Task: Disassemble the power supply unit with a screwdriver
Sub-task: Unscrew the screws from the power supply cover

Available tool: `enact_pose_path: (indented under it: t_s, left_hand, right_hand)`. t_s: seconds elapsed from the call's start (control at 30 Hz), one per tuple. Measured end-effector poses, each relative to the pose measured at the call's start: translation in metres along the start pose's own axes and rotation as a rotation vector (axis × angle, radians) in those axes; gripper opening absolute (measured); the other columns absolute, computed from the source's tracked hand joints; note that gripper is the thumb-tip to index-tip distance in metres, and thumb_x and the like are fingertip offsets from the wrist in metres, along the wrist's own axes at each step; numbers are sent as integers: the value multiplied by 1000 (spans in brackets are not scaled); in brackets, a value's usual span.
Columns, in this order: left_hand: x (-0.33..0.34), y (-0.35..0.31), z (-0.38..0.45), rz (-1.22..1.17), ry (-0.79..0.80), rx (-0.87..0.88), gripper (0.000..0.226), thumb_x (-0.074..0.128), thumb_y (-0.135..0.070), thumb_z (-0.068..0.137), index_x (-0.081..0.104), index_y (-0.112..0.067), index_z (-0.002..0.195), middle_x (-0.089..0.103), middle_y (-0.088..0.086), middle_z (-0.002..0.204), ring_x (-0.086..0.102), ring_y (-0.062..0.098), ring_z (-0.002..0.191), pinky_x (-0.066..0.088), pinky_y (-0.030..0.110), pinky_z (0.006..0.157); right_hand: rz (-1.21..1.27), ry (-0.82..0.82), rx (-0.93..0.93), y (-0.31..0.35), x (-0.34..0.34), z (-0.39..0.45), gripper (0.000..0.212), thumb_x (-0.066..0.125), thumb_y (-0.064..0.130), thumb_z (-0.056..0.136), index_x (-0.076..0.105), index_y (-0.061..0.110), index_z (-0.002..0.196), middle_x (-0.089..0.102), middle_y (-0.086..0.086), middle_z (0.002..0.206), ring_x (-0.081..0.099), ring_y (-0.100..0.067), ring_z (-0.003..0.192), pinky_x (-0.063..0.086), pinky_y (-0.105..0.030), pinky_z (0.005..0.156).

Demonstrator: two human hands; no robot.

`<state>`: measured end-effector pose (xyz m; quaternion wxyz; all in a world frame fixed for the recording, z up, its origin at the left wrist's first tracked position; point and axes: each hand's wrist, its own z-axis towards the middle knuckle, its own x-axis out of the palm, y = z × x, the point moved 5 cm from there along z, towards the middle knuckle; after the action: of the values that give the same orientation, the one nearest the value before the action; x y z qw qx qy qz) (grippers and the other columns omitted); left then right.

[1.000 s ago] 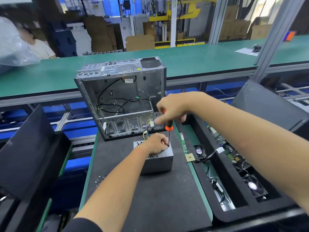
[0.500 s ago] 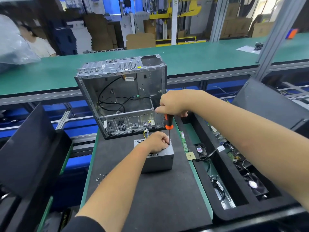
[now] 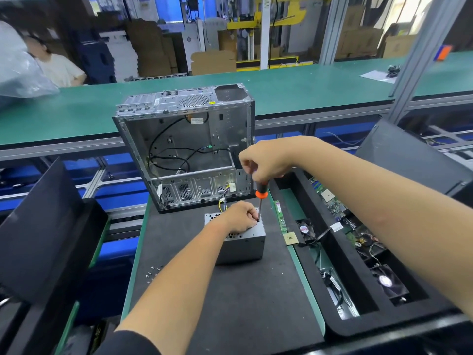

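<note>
- Power supply unit (image 3: 240,243), a grey metal box with a perforated top, stands on the dark mat (image 3: 230,303) of the work table, just in front of the open computer case (image 3: 186,147).
- Left hand (image 3: 239,217) rests on top of the unit, with its fingers curled together near the screwdriver tip at the far right corner of the top; whether they pinch the shaft or a screw is too small to tell.
- Right hand (image 3: 266,162) is clenched around the top of the screwdriver (image 3: 260,198), which stands almost upright; its handle is black with an orange collar, and the thin metal shaft goes down to the top of the unit.
- Coloured wires (image 3: 223,202) lie between the case and the unit.
- Some small screws (image 3: 152,272) lie on the mat, to the left of the left forearm.
- A green memory stick (image 3: 280,216) and a square processor chip (image 3: 290,238) lie at the right edge of the table, near the unit.
- To the right, a black tray (image 3: 358,326) holds fans, cables and circuit boards.
- Behind the case runs a long green conveyor belt (image 3: 307,93).
</note>
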<state>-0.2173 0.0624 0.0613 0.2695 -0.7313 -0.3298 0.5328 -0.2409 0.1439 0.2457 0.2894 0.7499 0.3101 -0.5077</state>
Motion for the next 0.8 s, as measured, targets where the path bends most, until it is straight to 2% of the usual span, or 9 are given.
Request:
enact_pose_path:
  t_s: [0.13, 0.2, 0.3, 0.43, 0.5, 0.57, 0.63, 0.7, 0.8]
  left_hand:
    - [0, 0, 0, 8, -1, -2, 20, 56, -5, 84, 56, -21, 72, 50, -6, 59, 43, 14, 52, 41, 21, 54]
    - [0, 0, 0, 10, 1, -3, 20, 56, -5, 85, 56, -21, 73, 50, -5, 60, 43, 15, 53, 41, 22, 55]
    - [1, 0, 0, 0, 12, 0, 19, 56, -4, 86, 56, -19, 75, 50, -2, 61, 44, 17, 54, 41, 24, 57]
    - [1, -2, -1, 8, 0, 4, 22, 55, -2, 85, 55, -20, 72, 49, -4, 60, 43, 13, 52, 40, 22, 52]
    - [1, -3, -1, 19, -5, 9, 23, 54, -2, 84, 55, -21, 71, 48, -4, 59, 42, 11, 50, 39, 21, 50]
    - [1, -3, -1, 20, -5, 9, 23, 54, -2, 84, 55, -21, 71, 48, -4, 59, 42, 11, 50, 39, 21, 51]
    - [1, -2, -1, 23, -9, 2, 23, 55, -2, 85, 55, -21, 72, 49, -4, 60, 42, 11, 50, 39, 20, 51]
    - [2, -1, 0, 20, -9, -4, 23, 55, -3, 85, 55, -22, 72, 50, -5, 60, 43, 10, 50, 40, 19, 50]
    - [2, -1, 1, 13, -9, -5, 24, 54, -2, 85, 55, -21, 72, 49, -4, 59, 42, 11, 48, 40, 19, 48]
  right_hand:
    - [22, 25, -46, 6, 1, -4, 15, 66, 18, 83, 56, 16, 93, 57, 5, 84, 54, -11, 64, 38, -24, 54]
    - [-38, 5, 32, 3, 3, -2, 17, 54, 30, 93, 52, 13, 89, 60, -4, 83, 62, -18, 52, 42, -24, 50]
    - [-208, -49, 53, 1, 3, 2, 26, 34, 22, 101, 53, 6, 94, 57, -5, 76, 59, -16, 41, 33, -23, 45]
    - [-7, -50, -71, 5, -1, -2, 11, 58, 13, 86, 56, 15, 96, 60, 4, 81, 57, -13, 66, 39, -26, 54]
    - [36, -14, -105, 7, 1, -4, 18, 64, 10, 80, 58, 17, 95, 57, 5, 81, 50, -8, 65, 35, -24, 53]
    - [-11, -40, -74, 6, 3, -3, 14, 65, 23, 83, 56, 17, 92, 59, 5, 80, 57, -11, 65, 39, -26, 54]
    - [-62, -69, 10, 0, 4, 1, 30, 49, 42, 93, 52, 13, 88, 66, -5, 79, 66, -22, 57, 44, -28, 53]
    - [-50, -68, 64, -4, 4, 2, 41, 33, 40, 100, 52, 5, 89, 69, -16, 76, 63, -24, 45, 43, -26, 50]
    - [-41, -87, -21, -3, 3, 2, 17, 47, 23, 94, 55, 9, 97, 67, -4, 76, 57, -12, 54, 38, -26, 52]
